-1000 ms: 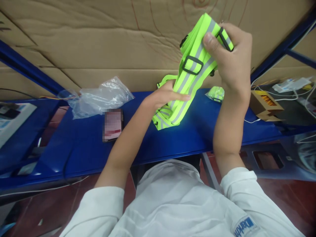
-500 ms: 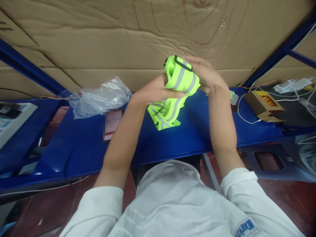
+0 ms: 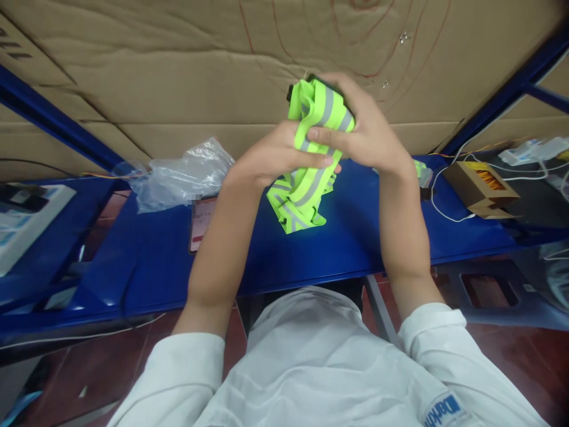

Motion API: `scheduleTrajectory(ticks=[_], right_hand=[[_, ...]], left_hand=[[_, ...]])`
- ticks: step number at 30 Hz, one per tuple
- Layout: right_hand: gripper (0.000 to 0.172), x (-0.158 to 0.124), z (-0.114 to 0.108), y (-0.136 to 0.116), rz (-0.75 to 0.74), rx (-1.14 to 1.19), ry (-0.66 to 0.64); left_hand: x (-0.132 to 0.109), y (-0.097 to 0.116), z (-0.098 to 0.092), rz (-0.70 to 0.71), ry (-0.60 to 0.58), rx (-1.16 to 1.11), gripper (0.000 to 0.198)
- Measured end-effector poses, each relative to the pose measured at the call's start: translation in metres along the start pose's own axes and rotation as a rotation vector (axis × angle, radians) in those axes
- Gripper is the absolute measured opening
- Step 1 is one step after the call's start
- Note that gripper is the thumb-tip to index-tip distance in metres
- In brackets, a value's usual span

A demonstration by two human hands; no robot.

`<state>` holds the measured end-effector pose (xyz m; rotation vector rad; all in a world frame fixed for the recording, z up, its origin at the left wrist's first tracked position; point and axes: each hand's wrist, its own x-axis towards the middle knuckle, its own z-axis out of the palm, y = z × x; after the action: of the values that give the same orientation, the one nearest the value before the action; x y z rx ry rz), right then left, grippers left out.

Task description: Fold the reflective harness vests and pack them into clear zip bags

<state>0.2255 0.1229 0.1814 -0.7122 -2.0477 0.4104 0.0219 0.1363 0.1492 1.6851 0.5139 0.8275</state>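
Observation:
Bunched up between my hands is a neon yellow-green reflective strap vest (image 3: pixel 329 110) with grey stripes and black buckles at its top. My left hand (image 3: pixel 284 153) grips it from the left, thumb lying across the front. Wrapped round its right side is my right hand (image 3: pixel 360 124), its thumb pressed over the front of the folds. The far fingers of both hands are partly hidden behind the fabric. A loose end of the vest hangs below my hands, down to the blue table (image 3: pixel 351 237).
A crumpled clear plastic bag (image 3: pixel 182 178) and a phone (image 3: pixel 202 222) lie to the left, the phone partly behind my forearm. At right are an open cardboard box (image 3: pixel 480 190) and white cables. A cardboard panel (image 3: pixel 178 77) stands behind the table.
My right hand has come round to the front of the vest, its thumb now showing over the folds. The bundle has risen slightly and turned, and the black buckle is less visible.

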Motion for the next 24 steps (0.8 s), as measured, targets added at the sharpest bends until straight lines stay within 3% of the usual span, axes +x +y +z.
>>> scheduleTrajectory(ticks=[4,8,12,17,20,24], right_hand=[[0.038,0.001,-0.006,-0.003,0.110,0.032,0.143],[0.035,0.005,-0.006,0.004,0.251,0.306,0.285],[0.035,0.008,0.001,0.010,0.420,0.634,0.122],[0.037,0.009,0.007,0.007,0.491,0.713,-0.045],[0.045,0.011,0.015,0.013,0.543,0.634,0.009],[0.047,0.013,0.021,0.026,0.483,0.555,0.131]], left_hand=[[0.006,-0.011,-0.005,-0.098,-0.013,0.024,0.047],[0.009,-0.014,-0.011,-0.031,0.042,0.162,0.050],[0.002,0.001,-0.016,-0.015,0.025,0.293,0.052],[-0.009,0.019,-0.021,-0.003,-0.010,0.387,0.042],[-0.015,0.023,-0.022,0.047,-0.035,0.388,0.042],[-0.013,0.016,-0.024,0.059,-0.020,0.315,0.047]])
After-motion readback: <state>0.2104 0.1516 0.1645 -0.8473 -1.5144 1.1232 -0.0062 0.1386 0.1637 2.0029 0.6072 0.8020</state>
